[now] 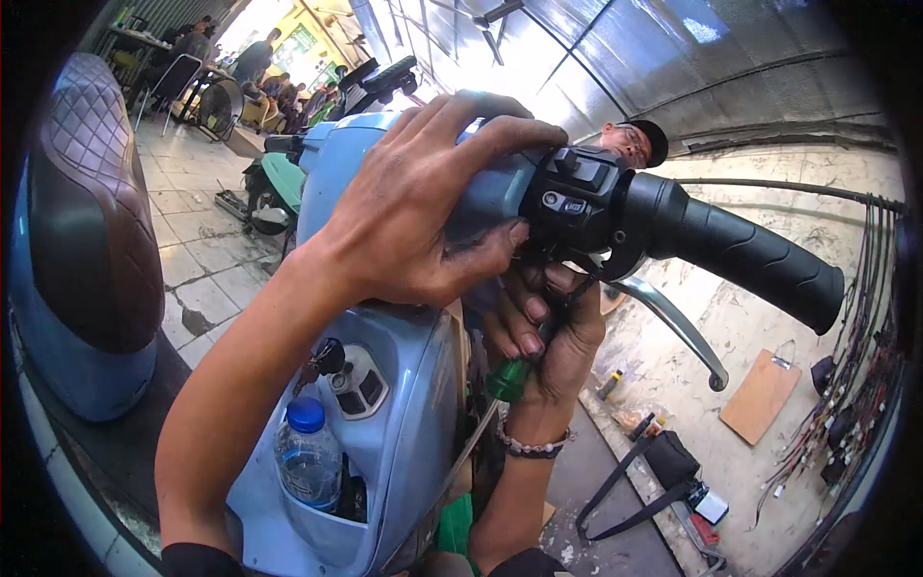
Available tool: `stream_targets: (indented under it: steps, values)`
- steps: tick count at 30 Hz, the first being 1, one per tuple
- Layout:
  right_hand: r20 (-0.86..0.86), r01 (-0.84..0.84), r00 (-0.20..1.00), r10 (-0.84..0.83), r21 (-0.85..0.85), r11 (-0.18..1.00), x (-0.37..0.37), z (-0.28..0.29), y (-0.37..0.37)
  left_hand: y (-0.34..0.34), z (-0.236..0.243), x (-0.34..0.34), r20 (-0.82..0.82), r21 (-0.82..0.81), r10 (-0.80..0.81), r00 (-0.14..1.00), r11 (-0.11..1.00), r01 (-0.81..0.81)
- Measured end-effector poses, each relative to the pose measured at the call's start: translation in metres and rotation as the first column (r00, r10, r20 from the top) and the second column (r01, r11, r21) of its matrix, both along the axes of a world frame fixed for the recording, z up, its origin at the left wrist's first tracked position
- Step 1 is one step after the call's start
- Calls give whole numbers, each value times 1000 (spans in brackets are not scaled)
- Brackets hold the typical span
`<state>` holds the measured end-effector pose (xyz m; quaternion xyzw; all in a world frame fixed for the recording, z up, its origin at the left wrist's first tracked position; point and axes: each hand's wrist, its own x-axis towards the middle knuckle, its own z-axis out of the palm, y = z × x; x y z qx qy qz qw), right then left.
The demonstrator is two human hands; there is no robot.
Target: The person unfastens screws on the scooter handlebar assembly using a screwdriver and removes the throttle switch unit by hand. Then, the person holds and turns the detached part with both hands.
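My left hand [409,197] reaches over the light-blue handlebar cover [341,163] of a scooter and grips it. Its index finger lies along the top of the black switch housing [574,192], and its thumb presses just below. Under the housing, my right hand [569,337] is closed around a screwdriver [507,379] with a green handle. The metal shaft slants down and left beside my wrist. What the right fingertips touch beneath the housing is partly hidden. To the right extend the black grip [740,245] and the silver brake lever [673,327].
A water bottle [308,457] stands in the scooter's front pocket, below keys [327,358] in the ignition. The seat [91,221] is at left. At right are a clipboard [760,396], hanging wires [856,413], a black bag [668,462] and a person in a cap [639,142].
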<state>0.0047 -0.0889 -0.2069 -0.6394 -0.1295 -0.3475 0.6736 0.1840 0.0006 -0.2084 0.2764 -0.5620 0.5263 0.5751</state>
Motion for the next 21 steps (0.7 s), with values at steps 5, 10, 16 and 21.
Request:
stream_targets:
  steps: [5,10,16,21]
  values:
    - [-5,39,999,-39,-11,999,3,-1,4,3,-2,5,-3,3,-21,1000,1000,21]
    - [40,157,987,-159,37,987,5,-1,11,4,-3,4,-12,8,-12,1000,1000,12]
    - [2,114,994,-114,13,993,-2,2,6,8,-1,-2,-43,35,-30,999,999,31]
    - [45,129,991,-129,8,992,2,-2,8,7,-3,-1,-50,27,-16,999,999,18]
